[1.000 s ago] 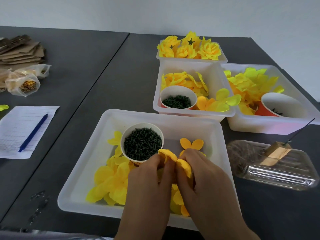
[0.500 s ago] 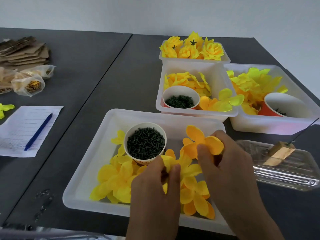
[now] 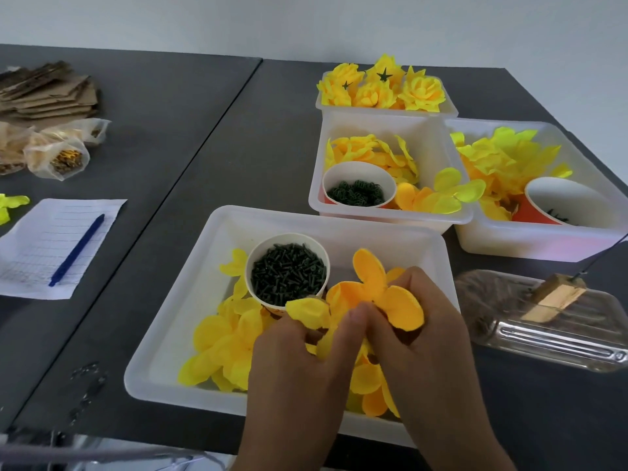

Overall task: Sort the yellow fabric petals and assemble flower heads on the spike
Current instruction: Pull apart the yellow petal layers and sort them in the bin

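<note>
Both hands work together low in the frame, over the near white tray (image 3: 163, 338). Left hand (image 3: 299, 365) and right hand (image 3: 418, 345) meet at the fingertips, both pinching an orange-yellow petal piece (image 3: 377, 294) held just above the tray. A paler yellow petal (image 3: 307, 311) sticks out from the left hand's fingers.

In the near tray: loose yellow petals (image 3: 221, 348) heaped at lower left and under the hands; a paper cup (image 3: 287, 270) of small dark green parts stands upright toward the tray's upper middle, just above the hands.

Right of the near tray, on the dark surface (image 3: 258, 137), lies a clear plastic tray (image 3: 550, 338). A small wooden block (image 3: 554, 297) rests on it, with a thin spike (image 3: 601, 254) rising from it slantwise toward the right edge of the frame. No petals on the spike.

Upper right: three more white bins. The farthest bin (image 3: 384, 110) holds finished flower heads (image 3: 421, 91). The middle bin (image 3: 373, 215) holds petals and a cup of dark green rings (image 3: 358, 192). The right bin (image 3: 543, 243) holds greenish-yellow petals (image 3: 503, 154) and an orange cup (image 3: 564, 202); its contents are mostly hidden.

Left side: lined paper (image 3: 40, 246) with a blue pen (image 3: 77, 249) lying on it; above it clear bags (image 3: 57, 154) and a stack of cardboard (image 3: 47, 93).
</note>
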### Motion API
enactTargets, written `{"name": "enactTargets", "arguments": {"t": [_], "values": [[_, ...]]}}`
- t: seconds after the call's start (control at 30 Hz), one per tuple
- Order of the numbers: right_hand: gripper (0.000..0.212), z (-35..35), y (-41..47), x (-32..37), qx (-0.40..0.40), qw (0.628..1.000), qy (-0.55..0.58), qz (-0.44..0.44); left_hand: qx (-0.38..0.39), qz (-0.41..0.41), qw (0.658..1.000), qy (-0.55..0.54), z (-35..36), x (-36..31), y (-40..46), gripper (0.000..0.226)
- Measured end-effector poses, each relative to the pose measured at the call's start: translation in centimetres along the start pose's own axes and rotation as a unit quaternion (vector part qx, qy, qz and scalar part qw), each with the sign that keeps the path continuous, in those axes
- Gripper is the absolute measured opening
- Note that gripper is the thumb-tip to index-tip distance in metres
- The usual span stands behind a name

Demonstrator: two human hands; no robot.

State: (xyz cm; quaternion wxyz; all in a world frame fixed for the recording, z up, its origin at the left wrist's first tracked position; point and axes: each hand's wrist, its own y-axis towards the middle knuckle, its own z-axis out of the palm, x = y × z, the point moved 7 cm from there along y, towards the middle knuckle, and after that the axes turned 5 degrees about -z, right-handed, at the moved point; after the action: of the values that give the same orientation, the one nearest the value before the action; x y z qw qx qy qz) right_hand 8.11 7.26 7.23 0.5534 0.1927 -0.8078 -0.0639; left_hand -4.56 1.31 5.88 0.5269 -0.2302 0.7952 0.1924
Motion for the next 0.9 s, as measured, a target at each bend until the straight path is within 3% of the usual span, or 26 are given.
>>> {"name": "enactTargets", "arguments": {"t": [0.17, 0.27, 0.53, 0.7, 0.9], "values": [[0.027, -0.6, -0.3, 0.8, -0.034, 0.995, -0.073, -0.058, 0.034, 0.003, 0.999, -0.042, 0.3, 0.1, 0.0, 0.031], [0.027, -1.6, -0.1, 0.9, -0.062, 0.995, -0.055, -0.051, 0.038, -0.002, 0.995, -0.092, 0.4, -0.2, -0.6, 0.035], [0.024, -2.5, -0.1, 1.2, -0.060, 0.998, -0.021, -0.011, 0.023, 0.029, 0.994, -0.101, 0.2, -0.7, -1.8, 0.031], [0.031, -2.6, 0.6, 1.7, -0.035, 0.999, -0.018, -0.008, 0.070, 0.051, 0.993, -0.078, -0.6, -0.9, -2.1, 0.037], [0.011, -2.7, 0.5, 1.9, -0.051, 0.998, -0.031, -0.028, 0.129, 0.034, 0.984, -0.116, 0.0, -1.4, -1.8, 0.031]]}}
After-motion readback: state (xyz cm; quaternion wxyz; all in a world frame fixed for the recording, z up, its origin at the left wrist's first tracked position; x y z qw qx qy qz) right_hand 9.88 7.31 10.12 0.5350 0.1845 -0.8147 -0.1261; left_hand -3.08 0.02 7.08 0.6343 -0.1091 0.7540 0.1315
